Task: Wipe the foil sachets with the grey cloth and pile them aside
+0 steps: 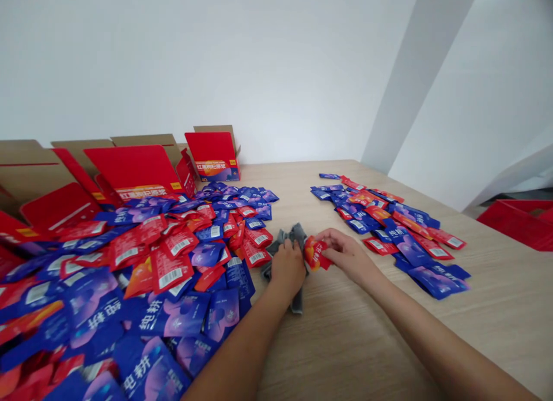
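Observation:
My left hand is closed around a grey cloth that lies on the wooden table. My right hand pinches a red-orange sachet and holds it against the cloth. A big heap of blue and red sachets lies to the left of my hands. A smaller spread of the same sachets lies to the right.
Several open red cardboard boxes stand at the back left along the white wall; one small box stands upright behind the heap. A red crate sits beyond the table's right edge.

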### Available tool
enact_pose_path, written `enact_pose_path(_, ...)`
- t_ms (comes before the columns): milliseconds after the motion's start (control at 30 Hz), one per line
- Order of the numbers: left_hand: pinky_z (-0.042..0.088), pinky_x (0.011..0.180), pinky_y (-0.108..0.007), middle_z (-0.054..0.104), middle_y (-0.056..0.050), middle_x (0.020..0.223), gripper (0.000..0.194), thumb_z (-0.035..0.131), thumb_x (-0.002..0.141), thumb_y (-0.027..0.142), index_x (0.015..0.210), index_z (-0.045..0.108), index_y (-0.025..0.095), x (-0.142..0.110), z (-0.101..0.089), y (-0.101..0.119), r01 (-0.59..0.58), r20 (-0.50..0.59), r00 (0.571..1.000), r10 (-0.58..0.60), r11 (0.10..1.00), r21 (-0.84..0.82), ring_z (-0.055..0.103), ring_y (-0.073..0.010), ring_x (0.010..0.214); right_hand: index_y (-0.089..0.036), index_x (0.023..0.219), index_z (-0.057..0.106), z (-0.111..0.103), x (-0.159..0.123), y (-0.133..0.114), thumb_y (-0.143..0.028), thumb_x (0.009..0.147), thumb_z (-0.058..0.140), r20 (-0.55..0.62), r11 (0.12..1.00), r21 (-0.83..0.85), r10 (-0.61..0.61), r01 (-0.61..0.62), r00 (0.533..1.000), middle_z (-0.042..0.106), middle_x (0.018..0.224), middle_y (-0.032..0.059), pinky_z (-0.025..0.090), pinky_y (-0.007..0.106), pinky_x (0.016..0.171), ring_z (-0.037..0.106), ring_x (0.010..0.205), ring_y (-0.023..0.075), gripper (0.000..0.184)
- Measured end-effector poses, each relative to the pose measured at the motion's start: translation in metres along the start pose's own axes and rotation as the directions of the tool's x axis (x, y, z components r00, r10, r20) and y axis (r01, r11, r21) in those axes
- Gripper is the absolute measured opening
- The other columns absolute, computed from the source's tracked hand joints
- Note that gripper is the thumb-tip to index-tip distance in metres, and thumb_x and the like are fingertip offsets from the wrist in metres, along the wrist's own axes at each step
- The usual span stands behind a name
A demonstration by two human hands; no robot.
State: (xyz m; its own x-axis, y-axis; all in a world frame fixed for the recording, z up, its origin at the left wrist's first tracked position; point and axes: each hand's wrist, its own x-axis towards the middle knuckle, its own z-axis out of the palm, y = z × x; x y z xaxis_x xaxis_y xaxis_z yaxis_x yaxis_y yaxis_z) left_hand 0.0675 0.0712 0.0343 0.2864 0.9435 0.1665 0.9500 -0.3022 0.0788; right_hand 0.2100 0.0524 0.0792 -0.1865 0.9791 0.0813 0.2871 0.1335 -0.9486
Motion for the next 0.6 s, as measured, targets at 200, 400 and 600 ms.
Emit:
enact_pose_path(200,0.048,0.081,-0.031,0.059,-0.013,0.110,0.034,0.040,0.086,0.010,0.115,0.057,0.013,0.000,0.006,0.001,-0.020,-0.001,1.000,0.020,1.000,-0.005,0.056,-0.0226,0.100,-0.019,0.065,0.058,0.038,0.043,-0.072,-0.006,0.063,0.049,0.181,0.929,-0.319,-0.134,0.187,0.974,0.049,0.052,-0.0061,0.033,0.020,0.048,0.045,0.050,0.0084,0.016)
enact_pose_path(400,0.049,0.074,-0.029,0.057,-0.014,0.109,0.037,0.038,0.086,0.008,0.120,0.053,0.012,-0.002,0.005,0.000,-0.018,-0.019,1.000,0.018,1.000,0.014,0.057,-0.0216,0.094,-0.019,0.087,0.057,0.079,0.102,-0.125,-0.013,0.078,0.051,0.185,0.980,0.071,-0.196,0.186,0.963,0.056,0.068,-0.0034,0.045,0.021,0.052,0.052,0.057,0.0094,0.012)
enact_pose_path(600,0.049,0.075,-0.029,0.056,-0.016,0.111,0.043,0.041,0.086,0.010,0.128,0.048,0.009,-0.002,0.005,0.001,-0.024,-0.028,0.999,0.025,0.999,0.025,0.057,-0.0225,0.095,-0.019,0.104,0.058,0.047,0.108,-0.069,-0.024,0.086,0.052,0.082,0.943,-0.314,-0.089,0.110,0.993,0.065,0.092,0.0036,0.051,0.026,0.069,0.062,0.083,0.0149,0.021)
